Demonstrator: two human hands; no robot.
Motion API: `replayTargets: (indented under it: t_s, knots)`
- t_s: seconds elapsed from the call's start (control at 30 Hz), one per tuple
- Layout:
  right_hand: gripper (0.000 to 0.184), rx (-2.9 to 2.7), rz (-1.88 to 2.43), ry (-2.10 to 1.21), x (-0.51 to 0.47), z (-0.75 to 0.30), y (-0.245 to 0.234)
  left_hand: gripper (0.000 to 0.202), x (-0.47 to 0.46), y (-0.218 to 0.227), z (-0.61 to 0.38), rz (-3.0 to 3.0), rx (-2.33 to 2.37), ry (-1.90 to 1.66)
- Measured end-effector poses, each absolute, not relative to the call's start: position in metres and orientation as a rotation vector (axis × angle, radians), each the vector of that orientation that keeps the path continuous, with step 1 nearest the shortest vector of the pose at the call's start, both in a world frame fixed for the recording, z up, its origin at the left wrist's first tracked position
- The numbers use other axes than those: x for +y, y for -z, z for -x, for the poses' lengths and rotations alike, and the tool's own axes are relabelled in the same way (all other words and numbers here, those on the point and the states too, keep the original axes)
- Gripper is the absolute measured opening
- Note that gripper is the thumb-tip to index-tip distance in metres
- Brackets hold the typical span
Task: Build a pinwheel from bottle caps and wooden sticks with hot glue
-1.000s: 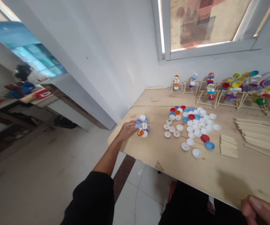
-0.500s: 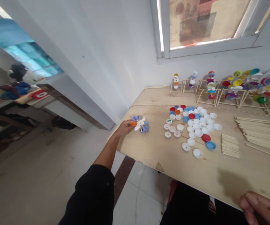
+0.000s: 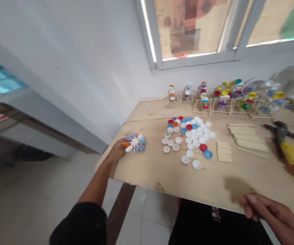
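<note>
My left hand (image 3: pixel 117 149) reaches to the left end of the plywood table (image 3: pixel 213 180) and holds a pinwheel of bottle caps (image 3: pixel 135 143), made of blue, white and orange caps on thin sticks, flat against the board. My right hand (image 3: pixel 271 211) rests at the near right edge of the table with its fingers loosely spread and nothing in it. A pile of loose bottle caps (image 3: pixel 190 136), mostly white with some red and blue, lies in the middle of the table.
Two bundles of thin wooden sticks (image 3: pixel 246 137) lie right of the caps. A yellow glue gun (image 3: pixel 293 158) and black pliers (image 3: pixel 280 128) are at the far right. Several finished cap-and-stick models (image 3: pixel 223 97) line the wall under the window. Tiled floor lies to the left.
The view has swung right, bringing the glue gun and pliers into sight. My left hand still holds the cap pinwheel, which has turned and lowered onto the board. My right hand shows more fully.
</note>
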State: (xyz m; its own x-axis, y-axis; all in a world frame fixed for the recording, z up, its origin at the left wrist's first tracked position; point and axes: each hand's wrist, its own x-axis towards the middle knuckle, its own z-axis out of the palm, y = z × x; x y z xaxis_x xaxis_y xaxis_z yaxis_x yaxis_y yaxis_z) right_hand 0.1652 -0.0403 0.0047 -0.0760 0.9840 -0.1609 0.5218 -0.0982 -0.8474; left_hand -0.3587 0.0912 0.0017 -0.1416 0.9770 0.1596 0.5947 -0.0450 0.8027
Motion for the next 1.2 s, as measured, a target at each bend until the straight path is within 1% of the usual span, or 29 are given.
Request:
replayTargets:
  t_s: [0.13,0.3,0.37,0.43,0.53,0.63,0.7,0.83,0.93,1.03,1.2]
  knots:
    - [0.035,-1.641,1.680,-1.026,-0.034,-0.169,-0.018,0.025,0.080,-0.009,0.360,-1.651,1.900,-1.121]
    - [0.035,-1.704,1.728,-0.882,-0.019,-0.184,-0.018,0.025,0.033,-0.013,0.354,-1.445,2.290,-1.314]
    - [0.038,-1.679,1.778,-0.776,-0.011,-0.188,-0.016,0.029,0.011,-0.013,0.338,-1.370,2.385,-1.388]
    - [0.042,-1.653,1.838,-0.648,-0.001,-0.190,-0.014,0.028,-0.007,-0.015,0.310,-1.338,2.416,-1.441]
    - [0.043,-1.672,1.922,-0.370,0.016,-0.193,-0.011,0.023,-0.021,-0.017,0.253,-1.536,2.225,-1.386]
    - [0.039,-1.803,1.964,-0.070,0.033,-0.195,-0.010,0.012,-0.020,-0.013,0.192,-1.783,1.950,-1.391]
    - [0.037,-1.887,2.008,0.042,0.044,-0.195,-0.012,0.014,-0.015,-0.007,0.159,-1.947,1.770,-1.345]
    - [0.034,-1.953,2.120,0.102,0.059,-0.195,-0.019,0.020,-0.003,0.004,0.114,-2.065,1.687,-1.223]
    - [0.031,-2.025,2.177,0.087,0.066,-0.194,-0.020,0.016,0.004,0.007,0.097,-2.126,1.687,-1.108]
    - [0.029,-2.095,2.195,0.102,0.071,-0.196,-0.019,0.015,0.011,0.009,0.088,-2.207,1.747,-1.005]
    - [0.028,-2.101,2.190,0.235,0.079,-0.200,-0.018,0.019,0.023,0.012,0.080,-2.291,1.861,-0.937]
